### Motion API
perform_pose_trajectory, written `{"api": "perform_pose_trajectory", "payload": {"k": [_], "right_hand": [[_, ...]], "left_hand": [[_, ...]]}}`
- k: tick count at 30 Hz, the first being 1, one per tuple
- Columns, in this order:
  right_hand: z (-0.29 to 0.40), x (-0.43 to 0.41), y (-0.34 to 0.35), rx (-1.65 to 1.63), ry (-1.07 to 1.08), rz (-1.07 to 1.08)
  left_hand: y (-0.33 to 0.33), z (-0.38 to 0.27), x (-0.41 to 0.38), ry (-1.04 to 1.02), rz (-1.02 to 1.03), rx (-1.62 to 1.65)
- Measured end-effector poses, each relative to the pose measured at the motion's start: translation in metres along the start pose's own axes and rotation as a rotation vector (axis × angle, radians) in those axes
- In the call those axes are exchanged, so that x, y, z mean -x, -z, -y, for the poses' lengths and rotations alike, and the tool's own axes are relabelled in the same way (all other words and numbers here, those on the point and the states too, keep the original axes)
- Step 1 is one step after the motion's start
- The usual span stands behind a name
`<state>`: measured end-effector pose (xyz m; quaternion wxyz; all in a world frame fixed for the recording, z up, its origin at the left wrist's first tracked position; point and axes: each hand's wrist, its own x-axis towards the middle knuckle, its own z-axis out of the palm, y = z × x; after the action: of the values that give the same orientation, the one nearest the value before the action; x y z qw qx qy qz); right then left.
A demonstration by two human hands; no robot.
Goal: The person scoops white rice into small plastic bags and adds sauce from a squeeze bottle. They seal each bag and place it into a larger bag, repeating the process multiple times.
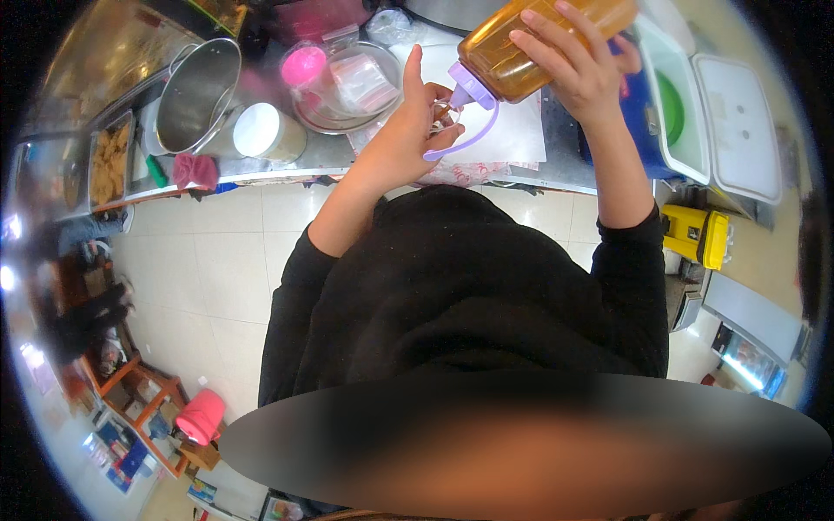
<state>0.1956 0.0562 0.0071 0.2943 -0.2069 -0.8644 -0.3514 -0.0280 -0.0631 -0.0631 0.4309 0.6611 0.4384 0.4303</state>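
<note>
My right hand (580,75) grips a large squeeze bottle of amber liquid (502,55), tilted with its nozzle down and to the left. The bottle has a purple nozzle cap (470,88) with a purple strap looping below it. Just under the tip, my left hand (417,127) holds a small clear plastic bag or cup (446,117) between thumb and fingers; its exact kind is hard to tell. Some brown liquid shows at the nozzle tip. Beneath both hands, white paper sheets (515,133) lie on the metal counter.
Left of my hands stand a metal tray (306,120) with clear plastic bags (365,81), a pink-lidded jar (304,65), a white-lidded tub (260,130) and a steel pot (199,98). To the right is an open blue cooler (697,117). A pink cloth (195,171) lies at the counter edge.
</note>
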Motion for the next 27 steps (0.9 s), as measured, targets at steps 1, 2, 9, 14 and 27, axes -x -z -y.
{"api": "perform_pose_trajectory", "payload": {"k": [1,2,9,14,27], "right_hand": [[0.0,0.005,-0.001,-0.009,-0.022,0.002],[0.001,0.014,-0.006,-0.019,-0.068,0.0],[0.023,0.085,-0.034,-0.294,-0.543,0.079],[0.037,0.123,-0.031,-0.585,-1.075,0.172],[0.05,0.199,-0.049,-0.656,-1.464,-0.122]], "left_hand": [[-0.003,0.0,-0.002,-0.003,-0.017,-0.031],[-0.006,0.0,-0.004,-0.006,-0.033,-0.062],[-0.035,0.002,-0.028,-0.03,-0.101,-0.237],[-0.05,0.024,-0.05,-0.041,-0.079,0.284],[-0.048,0.002,-0.072,0.251,0.024,0.886]]}}
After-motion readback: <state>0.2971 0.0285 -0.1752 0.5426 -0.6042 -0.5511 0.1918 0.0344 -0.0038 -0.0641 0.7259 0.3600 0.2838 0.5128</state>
